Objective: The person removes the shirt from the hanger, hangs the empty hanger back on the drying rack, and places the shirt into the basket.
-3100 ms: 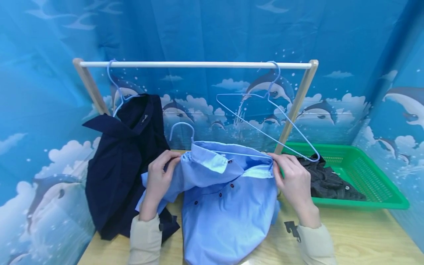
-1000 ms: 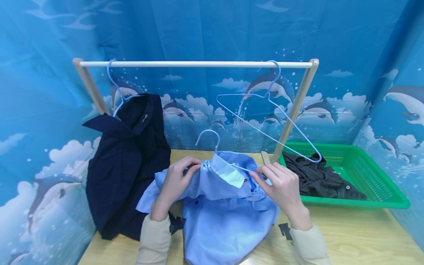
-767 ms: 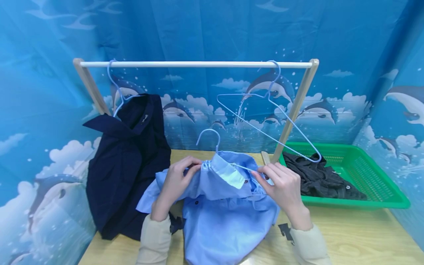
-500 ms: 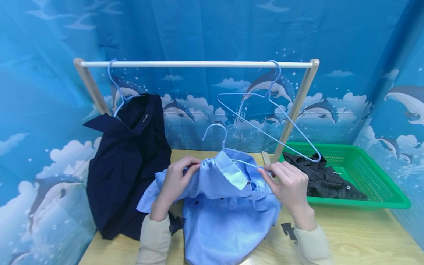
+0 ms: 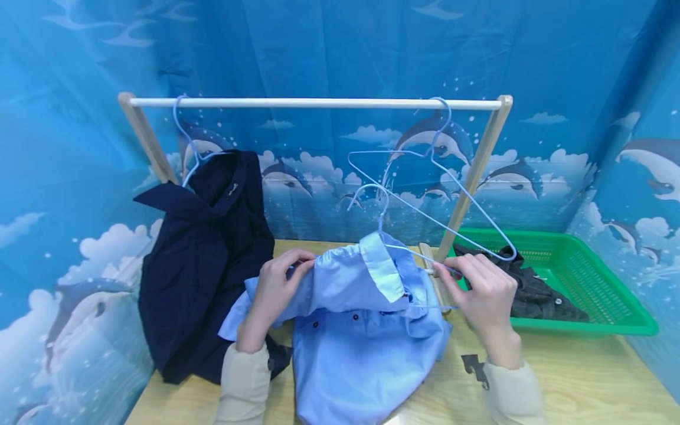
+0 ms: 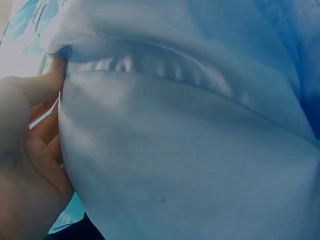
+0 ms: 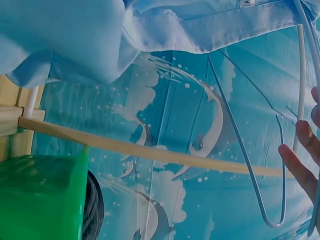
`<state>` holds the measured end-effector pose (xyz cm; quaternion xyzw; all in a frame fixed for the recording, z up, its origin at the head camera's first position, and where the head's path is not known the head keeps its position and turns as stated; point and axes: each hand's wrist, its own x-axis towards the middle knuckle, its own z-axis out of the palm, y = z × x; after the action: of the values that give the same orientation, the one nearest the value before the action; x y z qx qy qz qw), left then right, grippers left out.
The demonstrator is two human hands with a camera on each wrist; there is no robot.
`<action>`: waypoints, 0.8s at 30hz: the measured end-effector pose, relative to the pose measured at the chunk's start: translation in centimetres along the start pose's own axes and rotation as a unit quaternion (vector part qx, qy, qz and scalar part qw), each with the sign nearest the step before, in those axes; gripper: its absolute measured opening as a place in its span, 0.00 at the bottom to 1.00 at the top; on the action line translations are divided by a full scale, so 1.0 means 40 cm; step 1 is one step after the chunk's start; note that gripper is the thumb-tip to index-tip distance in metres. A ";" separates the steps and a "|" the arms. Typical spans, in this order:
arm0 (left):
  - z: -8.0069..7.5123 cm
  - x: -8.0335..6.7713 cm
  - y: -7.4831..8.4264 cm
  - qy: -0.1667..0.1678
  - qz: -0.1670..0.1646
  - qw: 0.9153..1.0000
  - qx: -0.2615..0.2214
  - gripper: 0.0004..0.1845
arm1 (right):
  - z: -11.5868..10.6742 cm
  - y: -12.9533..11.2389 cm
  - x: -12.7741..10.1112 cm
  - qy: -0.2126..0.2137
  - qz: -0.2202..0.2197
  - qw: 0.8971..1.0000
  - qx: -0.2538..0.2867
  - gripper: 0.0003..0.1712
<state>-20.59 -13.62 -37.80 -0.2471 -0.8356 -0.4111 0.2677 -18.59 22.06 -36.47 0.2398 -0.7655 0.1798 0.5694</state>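
The left hand (image 5: 276, 283) is pinching the light-blue shirt's (image 5: 361, 342) left shoulder while the right hand (image 5: 480, 289) is gripping the wire hanger's (image 5: 395, 251) right end, hook pointing far.

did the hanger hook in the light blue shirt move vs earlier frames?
Yes. The hanger hook has shifted right and up against the fixed rail, now overlapping the empty hanger.

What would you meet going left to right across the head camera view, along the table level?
Navy shirt on its hanger → left hand gripping the light blue shirt → light blue shirt → right hand pinching the hanger wire → dark garment in the basket → green basket.
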 end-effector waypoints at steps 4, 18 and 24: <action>-0.010 -0.003 -0.006 0.003 -0.018 1.000 0.009 0.04 | -0.009 0.009 0.002 0.011 0.006 1.000 -0.002 0.23; -0.066 -0.010 -0.040 0.064 -0.009 0.998 0.013 0.04 | -0.038 0.045 0.002 0.019 0.035 0.999 0.002 0.27; -0.080 -0.011 -0.054 0.125 0.000 0.992 0.020 0.03 | -0.055 0.060 0.005 0.032 0.042 0.999 -0.006 0.27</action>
<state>-20.85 -17.50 -37.63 -0.1886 -0.8038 -0.4215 0.3751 -18.25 25.21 -35.67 0.1978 -0.7575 0.2068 0.5868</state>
